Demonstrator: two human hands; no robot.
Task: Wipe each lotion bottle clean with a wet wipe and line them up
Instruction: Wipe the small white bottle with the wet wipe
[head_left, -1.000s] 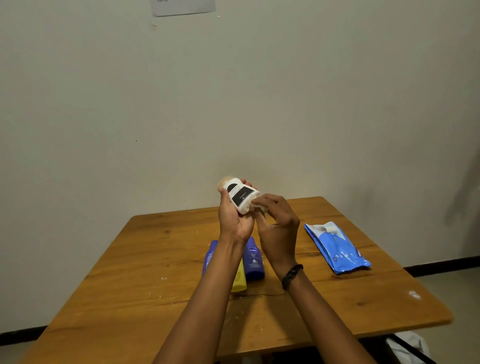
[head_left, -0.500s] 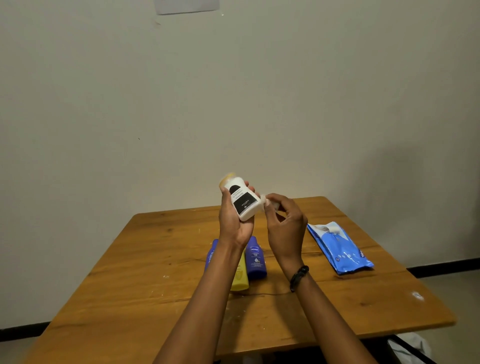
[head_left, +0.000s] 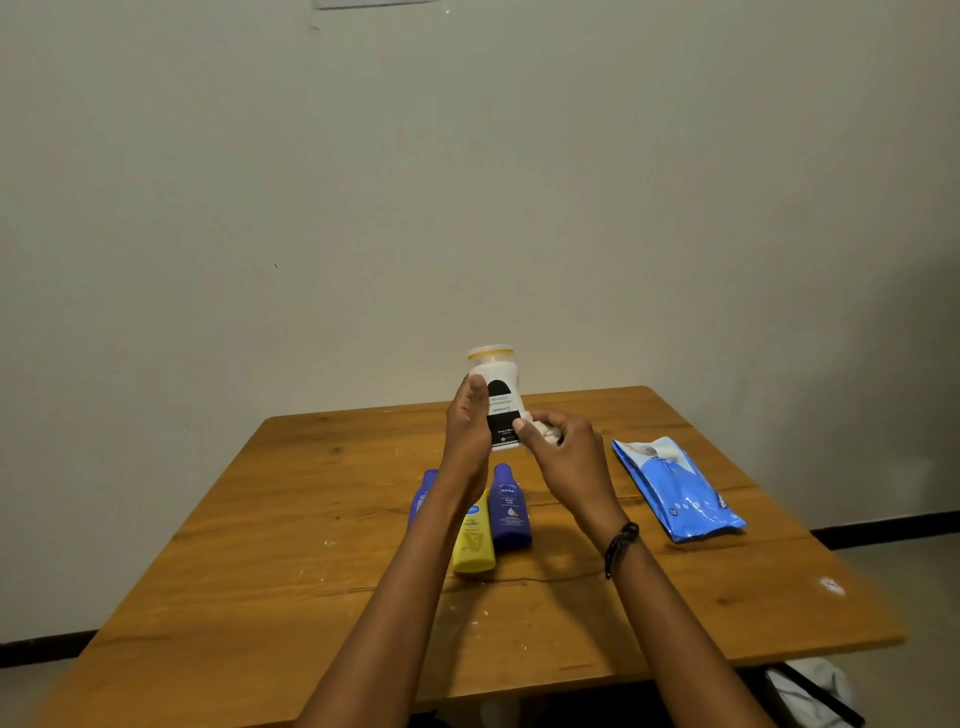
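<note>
White bottle (head_left: 498, 387) is gripped upright by left hand (head_left: 466, 434) — label exposed; wet wipe (head_left: 546, 434) is pinched in right hand (head_left: 566, 460), pressed at its 4 o'clock.

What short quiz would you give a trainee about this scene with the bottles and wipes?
1. True or false: the left hand holds the white bottle up above the table.
2. Which hand pinches the crumpled wet wipe? A left, B right, C neither.
3. How many bottles lie on the table?

Key:
1. True.
2. B, the right hand, close beside the bottle's lower part.
3. Three. The yellow bottle lies between the labelled blue bottle and a second blue bottle, which is partly hidden by the left arm.
</note>
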